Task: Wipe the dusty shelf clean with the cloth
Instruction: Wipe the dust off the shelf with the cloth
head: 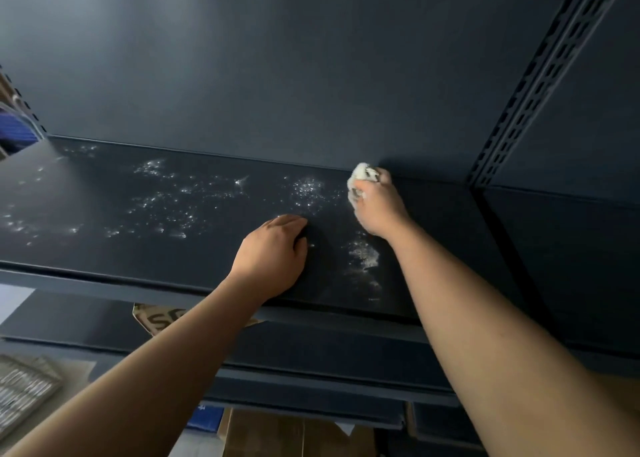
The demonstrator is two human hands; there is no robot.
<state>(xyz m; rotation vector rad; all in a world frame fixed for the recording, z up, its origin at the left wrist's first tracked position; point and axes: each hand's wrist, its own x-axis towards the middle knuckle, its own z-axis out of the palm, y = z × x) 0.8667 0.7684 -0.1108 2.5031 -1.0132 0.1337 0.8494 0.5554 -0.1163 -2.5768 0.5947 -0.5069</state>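
A dark blue metal shelf (104, 249) runs across the view, speckled with white dust (166, 204) over its left and middle parts. Another dust patch (363, 254) lies near the front between my arms. My right hand (379, 207) is shut on a bunched white cloth (362, 176) and presses it on the shelf near the back wall. My left hand (273, 252) rests palm down on the shelf near the front edge, fingers curled, holding nothing.
A slotted upright post (540, 86) stands at the right, with another shelf bay beyond it. The dark back panel (277, 58) closes the rear. Lower shelves hold cardboard boxes (277, 432), a printed card (159, 321) and a pale packet (24, 387).
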